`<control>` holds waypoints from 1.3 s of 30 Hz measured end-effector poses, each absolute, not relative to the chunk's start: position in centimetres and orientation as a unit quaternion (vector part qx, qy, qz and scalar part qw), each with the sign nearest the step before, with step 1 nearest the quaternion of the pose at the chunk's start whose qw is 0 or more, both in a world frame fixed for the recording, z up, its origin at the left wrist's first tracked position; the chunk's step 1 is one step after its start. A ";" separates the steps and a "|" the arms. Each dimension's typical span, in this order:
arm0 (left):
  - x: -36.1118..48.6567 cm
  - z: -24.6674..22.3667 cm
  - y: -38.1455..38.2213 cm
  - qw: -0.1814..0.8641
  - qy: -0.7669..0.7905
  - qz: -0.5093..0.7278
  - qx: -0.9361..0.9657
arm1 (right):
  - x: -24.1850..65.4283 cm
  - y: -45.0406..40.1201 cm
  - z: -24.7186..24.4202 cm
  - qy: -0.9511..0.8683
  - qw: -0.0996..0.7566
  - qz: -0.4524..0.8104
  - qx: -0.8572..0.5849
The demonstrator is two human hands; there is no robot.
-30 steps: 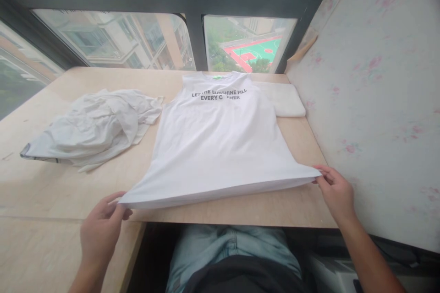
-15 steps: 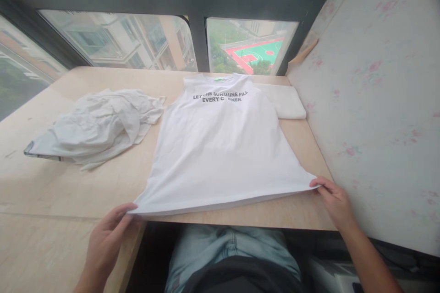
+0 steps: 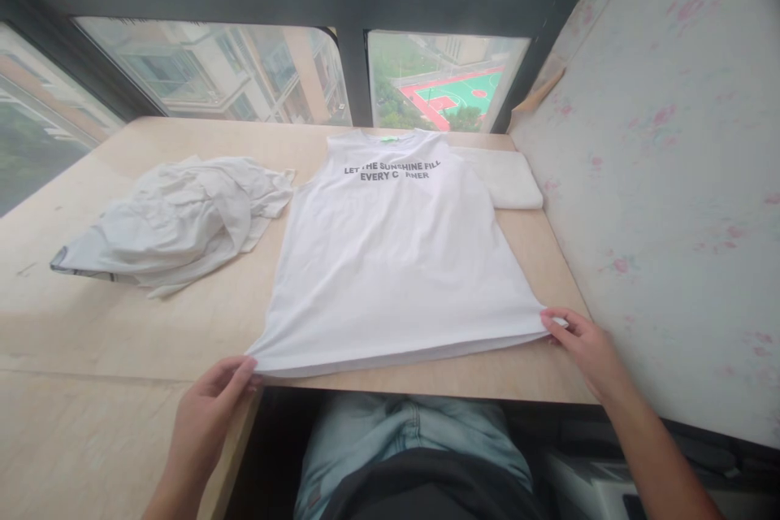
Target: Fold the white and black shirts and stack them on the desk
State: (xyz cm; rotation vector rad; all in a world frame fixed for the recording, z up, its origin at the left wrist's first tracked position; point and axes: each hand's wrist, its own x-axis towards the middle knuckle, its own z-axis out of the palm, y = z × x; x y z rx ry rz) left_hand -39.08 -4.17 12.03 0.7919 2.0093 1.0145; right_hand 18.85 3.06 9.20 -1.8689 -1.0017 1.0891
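Observation:
A white sleeveless shirt point(image 3: 390, 260) lies spread on the wooden tabletop, its neckline toward the window and its hem toward me. Dark lettering runs across the chest. At the hem's left corner, my left hand point(image 3: 213, 398) pinches the fabric between thumb and fingers. My right hand point(image 3: 576, 341) grips the opposite hem corner, near the right wall. Between the two hands the hem is stretched, with its back layer showing slightly beneath the front one.
A crumpled pile of whitish clothing point(image 3: 176, 219) sits on the table point(image 3: 73, 341) to the left. A folded white cloth point(image 3: 512, 179) lies partly under the shirt's right shoulder. Dark-framed windows point(image 3: 359, 73) stand behind, and a floral-papered wall point(image 3: 682, 219) borders the right side.
Both hands have shifted slightly inward along the hem, the left one rightward and the right one leftward, still holding the corners. The hem is a little less taut.

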 end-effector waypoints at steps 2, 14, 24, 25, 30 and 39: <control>-38.5 12.2 -3.9 0.370 0.793 0.377 0.304 | 18.7 3.2 9.5 -0.408 0.340 0.425 -0.733; -39.2 13.3 -3.9 0.386 0.784 0.325 0.363 | 19.1 3.0 10.8 -0.449 0.304 0.449 -0.710; -41.1 14.3 -0.5 0.466 0.736 0.415 0.262 | 19.5 5.9 11.5 -0.386 0.410 0.469 -0.680; -41.2 14.5 0.1 0.466 0.738 0.412 0.260 | 19.4 6.6 11.5 -0.381 0.415 0.469 -0.681; -41.7 14.4 2.6 0.508 0.737 0.373 0.244 | 18.6 9.2 11.3 -0.354 0.369 0.484 -0.710; -42.0 14.1 2.0 0.591 0.644 0.464 0.143 | 19.5 8.8 11.6 -0.298 0.417 0.568 -0.644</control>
